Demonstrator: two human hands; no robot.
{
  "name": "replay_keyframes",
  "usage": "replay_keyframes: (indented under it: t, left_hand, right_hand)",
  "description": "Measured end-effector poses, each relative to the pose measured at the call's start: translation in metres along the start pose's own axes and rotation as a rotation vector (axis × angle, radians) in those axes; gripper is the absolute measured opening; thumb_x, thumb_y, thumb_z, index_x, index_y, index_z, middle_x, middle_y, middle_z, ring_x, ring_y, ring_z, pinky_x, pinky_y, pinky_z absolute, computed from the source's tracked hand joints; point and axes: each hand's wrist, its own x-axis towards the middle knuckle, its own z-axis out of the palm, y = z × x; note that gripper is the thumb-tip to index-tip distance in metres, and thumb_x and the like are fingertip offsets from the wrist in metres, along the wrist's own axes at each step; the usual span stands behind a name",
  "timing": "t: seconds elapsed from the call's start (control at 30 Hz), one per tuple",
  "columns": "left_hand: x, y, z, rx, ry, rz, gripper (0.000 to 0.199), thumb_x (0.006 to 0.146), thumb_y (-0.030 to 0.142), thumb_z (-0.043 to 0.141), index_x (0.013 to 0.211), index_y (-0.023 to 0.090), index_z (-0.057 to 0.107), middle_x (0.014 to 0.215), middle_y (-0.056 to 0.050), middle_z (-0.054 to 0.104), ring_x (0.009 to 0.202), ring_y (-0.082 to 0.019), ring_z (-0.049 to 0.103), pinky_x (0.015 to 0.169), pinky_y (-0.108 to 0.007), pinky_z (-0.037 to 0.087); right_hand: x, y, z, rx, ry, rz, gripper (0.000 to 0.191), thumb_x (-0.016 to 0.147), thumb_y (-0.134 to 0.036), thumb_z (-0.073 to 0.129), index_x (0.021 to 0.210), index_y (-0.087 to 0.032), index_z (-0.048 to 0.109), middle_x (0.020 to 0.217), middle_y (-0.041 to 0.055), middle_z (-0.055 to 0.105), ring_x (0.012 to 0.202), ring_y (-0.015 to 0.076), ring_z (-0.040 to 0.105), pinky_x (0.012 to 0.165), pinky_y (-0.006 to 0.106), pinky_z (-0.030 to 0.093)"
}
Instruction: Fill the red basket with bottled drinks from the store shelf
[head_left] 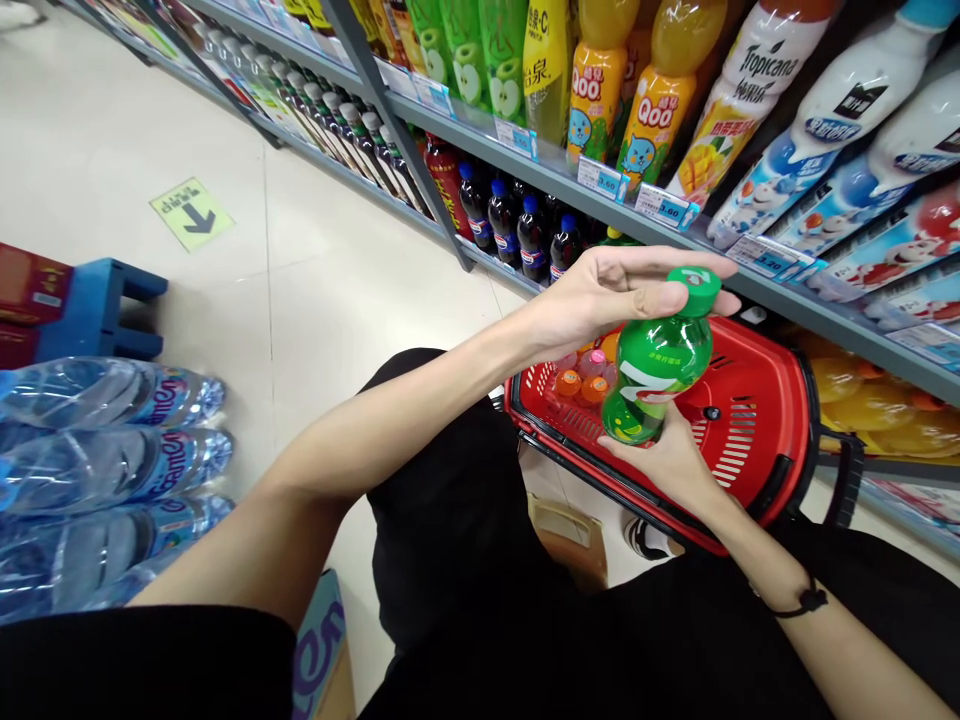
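A green soda bottle [660,365] with a green cap is held slightly tilted over a red shopping basket [772,400]. My left hand [619,290] grips it at the top, thumb against the cap and fingers reaching behind it. Lower down, my right hand [675,462] is closed around the bottle's base, and the fingers on the far side are hidden. Inside the basket, on its left, lie several small bottles with orange caps [582,384], partly covered by the soda bottle.
A store shelf [540,165] runs diagonally behind the basket, with juice bottles [652,120] above and cola bottles [532,238] below. Large water bottles [112,435] stand at my left by a blue stand [101,305]. A cardboard box [568,540] lies under the basket.
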Motion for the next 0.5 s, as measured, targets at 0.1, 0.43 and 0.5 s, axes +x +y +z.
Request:
replay_keyframes:
  t: [0.1,0.43,0.5]
  left_hand:
    - [0.0,0.002,0.004,0.015,0.067,-0.054,0.025,0.092,0.034,0.075,0.115,0.024,0.079,0.111,0.0,0.08,0.122,-0.024,0.071,0.107,-0.032,0.058]
    - [0.009,-0.004,-0.005,0.117,0.316,-0.101,0.027,0.092,0.041,0.075,0.11,0.021,0.075,0.108,-0.002,0.08,0.119,-0.023,0.073,0.104,-0.032,0.062]
    - [0.009,-0.004,-0.005,0.082,0.319,-0.059,0.022,0.093,0.038,0.073,0.105,0.019,0.074,0.104,-0.002,0.08,0.113,-0.02,0.075,0.099,-0.028,0.063]
  right_hand:
    - [-0.002,-0.002,0.0,0.046,-0.053,0.029,0.076,0.071,-0.044,0.093,0.133,-0.015,0.059,0.119,0.0145,0.073,0.107,0.0303,0.073,0.099,0.046,0.06]
    - [-0.006,-0.017,-0.007,0.248,-0.249,0.114,0.074,0.068,-0.048,0.094,0.128,-0.018,0.063,0.122,0.0127,0.072,0.112,0.0303,0.07,0.098,0.042,0.06]
    - [-0.006,-0.014,-0.01,0.291,-0.248,0.137,0.074,0.07,-0.058,0.091,0.127,-0.02,0.064,0.112,0.0103,0.074,0.099,0.0273,0.073,0.086,0.037,0.063]
